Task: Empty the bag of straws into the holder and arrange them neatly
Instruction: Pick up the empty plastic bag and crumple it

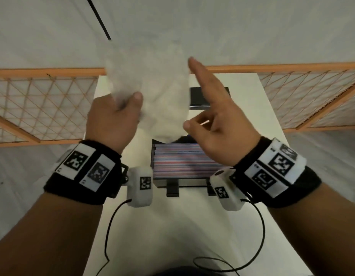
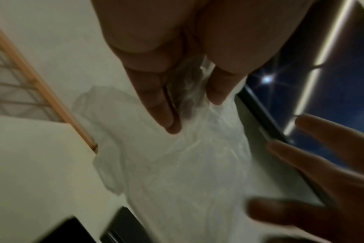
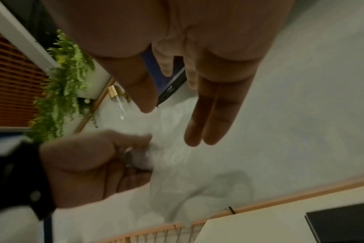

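A clear, crumpled plastic bag (image 1: 158, 92) hangs in the air above the table, and my left hand (image 1: 115, 116) grips its bunched edge; the bag (image 2: 187, 164) looks empty. Below it stands a black straw holder (image 1: 172, 184) filled with red, white and blue striped straws (image 1: 184, 162) lying flat in a level layer. My right hand (image 1: 210, 114) hovers beside the bag's right side with fingers straight and spread, holding nothing. In the right wrist view the right hand (image 3: 197, 98) stays apart from the bag (image 3: 177, 172).
The holder sits on a white table (image 1: 242, 108). A black flat box (image 1: 202, 98) lies behind the holder. Wooden lattice railings (image 1: 43, 100) flank the table on both sides. Cables (image 1: 232, 259) trail over the near table edge.
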`<state>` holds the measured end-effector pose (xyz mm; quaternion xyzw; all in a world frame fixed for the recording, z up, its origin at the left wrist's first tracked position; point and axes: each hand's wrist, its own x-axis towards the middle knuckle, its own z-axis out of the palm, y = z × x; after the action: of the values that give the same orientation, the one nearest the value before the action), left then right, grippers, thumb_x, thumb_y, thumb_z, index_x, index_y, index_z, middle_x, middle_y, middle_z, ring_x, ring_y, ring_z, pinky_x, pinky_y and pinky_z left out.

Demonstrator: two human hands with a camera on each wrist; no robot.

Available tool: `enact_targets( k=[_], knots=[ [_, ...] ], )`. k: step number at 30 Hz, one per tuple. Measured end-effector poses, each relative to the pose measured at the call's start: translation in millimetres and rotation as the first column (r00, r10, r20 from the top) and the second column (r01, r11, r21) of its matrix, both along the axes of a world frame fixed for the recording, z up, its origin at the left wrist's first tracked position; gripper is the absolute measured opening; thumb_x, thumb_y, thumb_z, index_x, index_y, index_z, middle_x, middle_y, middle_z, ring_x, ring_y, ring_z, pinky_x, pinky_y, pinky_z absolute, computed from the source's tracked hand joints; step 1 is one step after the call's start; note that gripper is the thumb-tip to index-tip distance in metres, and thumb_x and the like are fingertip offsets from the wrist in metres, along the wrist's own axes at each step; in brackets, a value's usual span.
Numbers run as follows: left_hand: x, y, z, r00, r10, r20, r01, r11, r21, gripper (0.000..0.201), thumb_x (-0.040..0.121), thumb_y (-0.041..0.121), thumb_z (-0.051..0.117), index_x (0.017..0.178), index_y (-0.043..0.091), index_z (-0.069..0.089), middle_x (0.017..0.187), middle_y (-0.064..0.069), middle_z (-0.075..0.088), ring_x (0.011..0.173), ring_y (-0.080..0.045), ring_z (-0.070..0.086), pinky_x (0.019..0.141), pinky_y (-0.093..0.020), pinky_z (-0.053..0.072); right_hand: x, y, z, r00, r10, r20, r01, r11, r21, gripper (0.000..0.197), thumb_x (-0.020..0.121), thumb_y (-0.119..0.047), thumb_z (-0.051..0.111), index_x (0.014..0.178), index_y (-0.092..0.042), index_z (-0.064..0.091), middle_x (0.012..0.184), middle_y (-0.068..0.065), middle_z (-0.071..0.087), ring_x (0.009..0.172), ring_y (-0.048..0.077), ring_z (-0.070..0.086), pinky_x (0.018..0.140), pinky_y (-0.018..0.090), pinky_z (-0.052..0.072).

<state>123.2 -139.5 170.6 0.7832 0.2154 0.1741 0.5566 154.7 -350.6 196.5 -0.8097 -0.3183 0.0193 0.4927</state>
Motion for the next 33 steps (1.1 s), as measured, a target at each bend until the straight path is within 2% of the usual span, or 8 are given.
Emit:
enact_targets(
  k=[5,9,14,17,21,25,29,33],
  knots=[
    [-20.2,-37.2,19.4,0.835,-0.546,0.073,0.547,0.807,-0.223,0.013,0.094,0.02,0.064,0.09,0.018,0.077,0.077,0.012,0.078,0.077,0.002,0.071,0.073,-0.009,0.049,6.7,10.9,-6.3,0.994,0.099,0.037,-0.087,0.967,-0.239,0.109,0.078,-0.017,0.078,0.158,-0.024,0.005,0.149,0.005,0.043,0.127,0.015,0.052,0.093,0.031,0.053],
    [-23.5,-38.8,15.7,0.855,-0.481,0.191,0.518,0.806,-0.287,0.022,0.078,0.035,0.069,0.096,0.026,0.078,0.102,0.003,0.076,0.094,-0.018,0.072,0.085,-0.031,0.055,7.7,9.8,-20.8,0.981,-0.152,0.122,0.179,0.951,-0.251,0.028,0.085,-0.03,0.074,0.104,-0.011,0.065,0.097,0.008,0.063,0.085,0.025,0.062,0.07,0.033,0.05],
    [-36.2,-43.0,17.9,0.877,-0.481,0.026,0.48,0.869,-0.122,0.065,0.074,0.06,0.068,0.135,0.048,0.047,0.12,0.009,0.06,0.084,-0.022,0.075,0.074,-0.041,0.06,14.8,2.1,-13.2,0.826,-0.563,0.008,0.559,0.818,-0.134,0.043,0.091,-0.05,0.06,0.104,-0.009,0.063,0.089,-0.004,0.064,0.076,0.008,0.059,0.062,0.009,0.041],
    [-40.3,-54.9,9.7,0.74,-0.672,0.006,0.635,0.697,-0.333,0.08,0.085,0.065,0.058,0.146,0.066,0.007,0.133,0.039,0.055,0.124,-0.019,0.064,0.104,-0.044,0.051,4.7,15.6,-8.5,0.904,-0.38,-0.194,0.401,0.912,0.087,0.039,0.094,-0.046,0.055,0.094,-0.01,0.071,0.084,-0.001,0.072,0.078,0.01,0.07,0.073,0.024,0.057],
    [-33.3,-56.4,-2.6,0.787,-0.589,0.181,0.599,0.662,-0.45,0.119,0.072,0.064,0.078,0.159,0.04,0.001,0.158,0.017,0.036,0.145,-0.011,0.04,0.119,-0.051,0.034,-11.1,31.0,-5.7,0.864,-0.137,-0.484,0.295,0.917,0.268,0.051,0.093,-0.043,0.053,0.087,0.005,0.069,0.089,0.027,0.072,0.086,0.042,0.07,0.08,0.06,0.055],
    [-33.0,-53.2,-2.7,0.814,-0.544,0.207,0.581,0.756,-0.3,0.105,0.076,0.03,0.079,0.159,0.016,0.015,0.155,-0.002,0.044,0.139,-0.016,0.05,0.113,-0.043,0.045,-3.8,31.0,-7.9,0.699,-0.047,-0.714,0.403,0.851,0.338,0.052,0.071,-0.045,0.072,0.101,-0.003,0.072,0.105,0.023,0.072,0.101,0.038,0.07,0.095,0.059,0.051],
    [-30.6,-55.2,-0.5,0.89,-0.445,0.105,0.45,0.893,-0.031,0.076,0.073,0.049,0.074,0.138,0.021,0.047,0.123,0.006,0.067,0.109,-0.011,0.068,0.091,-0.04,0.058,-1.8,26.9,-2.0,0.542,0.193,-0.818,0.421,0.78,0.463,0.046,0.088,-0.027,0.063,0.114,0.011,0.061,0.116,0.032,0.065,0.108,0.045,0.065,0.094,0.053,0.053],
    [-26.7,-42.7,1.0,0.968,-0.248,0.021,0.234,0.934,0.27,0.03,0.085,0.043,0.073,0.101,0.027,0.053,0.083,0.013,0.062,0.07,0.001,0.059,0.059,-0.013,0.041,-0.7,16.3,-3.3,0.903,-0.297,-0.311,0.346,0.932,0.113,0.05,0.083,-0.035,0.075,0.123,-0.015,0.052,0.118,0.007,0.062,0.096,0.022,0.07,0.073,0.035,0.06]
  ],
)
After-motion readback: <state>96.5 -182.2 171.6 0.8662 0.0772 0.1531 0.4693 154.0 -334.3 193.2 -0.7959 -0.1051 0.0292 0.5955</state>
